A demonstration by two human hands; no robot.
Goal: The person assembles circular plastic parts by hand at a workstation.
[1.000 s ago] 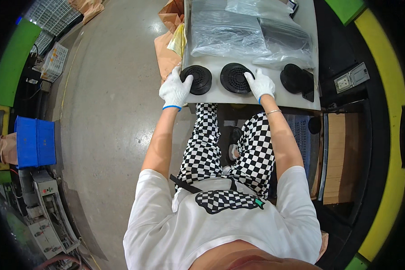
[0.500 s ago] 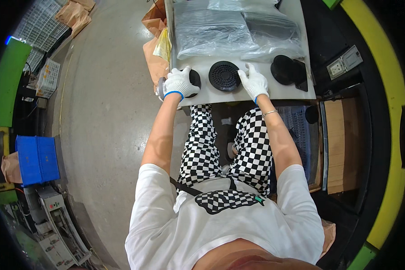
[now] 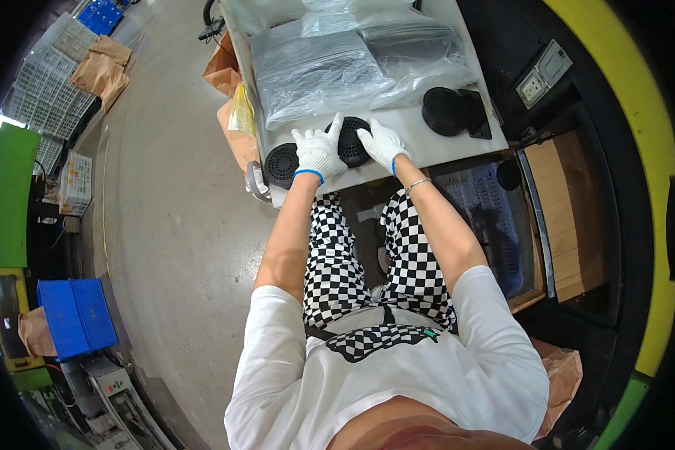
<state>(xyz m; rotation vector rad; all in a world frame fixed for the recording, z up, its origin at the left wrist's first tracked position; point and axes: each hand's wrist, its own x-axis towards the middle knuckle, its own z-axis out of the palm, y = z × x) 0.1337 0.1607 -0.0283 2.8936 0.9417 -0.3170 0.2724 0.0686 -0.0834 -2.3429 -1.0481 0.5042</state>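
You are holding your left hand (image 3: 319, 154) unclenched and spread between a left black disc (image 3: 280, 164) and a right black disc (image 3: 353, 146) on the pale table (image 3: 435, 146), upper centre of the frame, while your right hand (image 3: 387, 145) is meeting the latter's right edge, whether grasping it one cannot tell.

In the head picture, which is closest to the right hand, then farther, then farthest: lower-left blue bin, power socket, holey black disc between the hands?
1. Holey black disc, left of the right hand.
2. Power socket, upper right.
3. Blue bin, lower left.
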